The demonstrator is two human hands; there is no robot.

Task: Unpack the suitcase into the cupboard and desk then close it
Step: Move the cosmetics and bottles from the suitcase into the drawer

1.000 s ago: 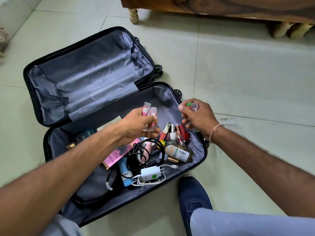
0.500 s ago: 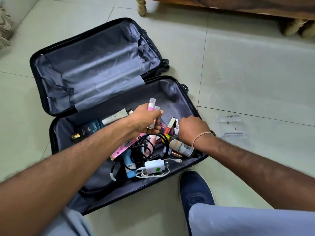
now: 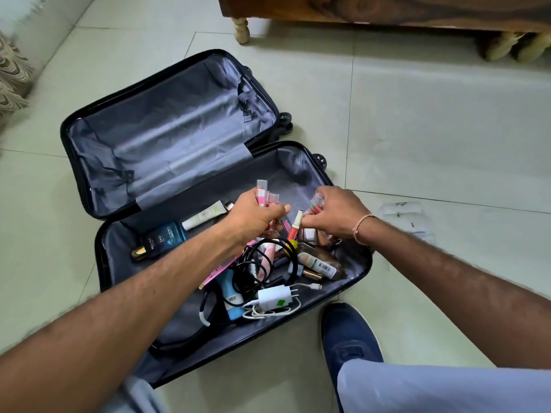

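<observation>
A black suitcase (image 3: 362,265) lies open on the tiled floor, its grey-lined lid (image 3: 167,135) flat at the back. My left hand (image 3: 253,214) grips a bunch of pink lip gloss tubes (image 3: 262,190) above the near half. My right hand (image 3: 335,213) holds small clear tubes (image 3: 316,204) and pinches an orange lip gloss (image 3: 295,225) standing out of the pile. Below lie a dark blue perfume bottle (image 3: 159,238), a white cream tube (image 3: 205,216), black cables (image 3: 268,263), a white charger (image 3: 275,298), a blue tube (image 3: 231,296) and a labelled bottle (image 3: 316,263).
A wooden bed frame (image 3: 387,10) on turned legs (image 3: 241,29) stands at the back. A clear plastic packet (image 3: 407,214) lies on the floor right of the suitcase. My blue shoe (image 3: 348,338) is by the suitcase's near edge. Patterned cloth (image 3: 12,70) hangs at far left.
My right hand dipped into the pile of cosmetics and has come up a little, now pinching the orange lip gloss. My left hand stayed above the case with its pink tubes.
</observation>
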